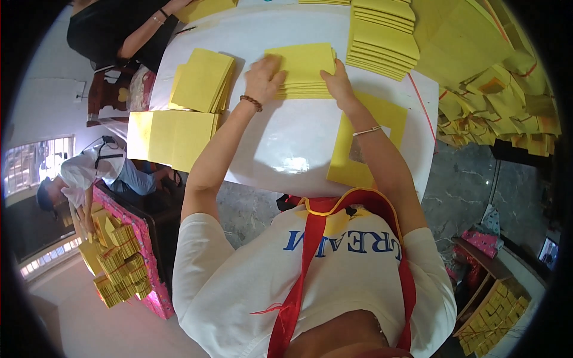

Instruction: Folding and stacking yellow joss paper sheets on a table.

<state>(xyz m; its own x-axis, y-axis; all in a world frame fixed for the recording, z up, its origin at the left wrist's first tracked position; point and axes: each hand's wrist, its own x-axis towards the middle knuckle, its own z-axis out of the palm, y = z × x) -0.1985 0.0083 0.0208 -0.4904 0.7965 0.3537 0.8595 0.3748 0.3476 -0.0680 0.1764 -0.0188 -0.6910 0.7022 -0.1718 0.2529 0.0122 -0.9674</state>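
Observation:
A stack of yellow folded papers [305,59] lies on the white tabletop in front of me, its layered edges toward me. My left hand [264,76], with a brown bead bracelet on the wrist, grips the stack's left end, its fingertips slightly blurred. At the right end my right hand [339,86] holds the stack, thumb up along its edge and the other fingers mostly hidden. Under my right forearm lies a yellow sheet [341,161] with a pale and grey patch, partly covered by the arm.
More yellow paper stacks stand at the table's left [206,77] and far right [382,42]. Yellow paper bags [495,101] pile up beyond the right edge. One co-worker's arm [143,39] is at the far left; another person [98,167] handles yellow bundles [122,265] at a pink-covered table.

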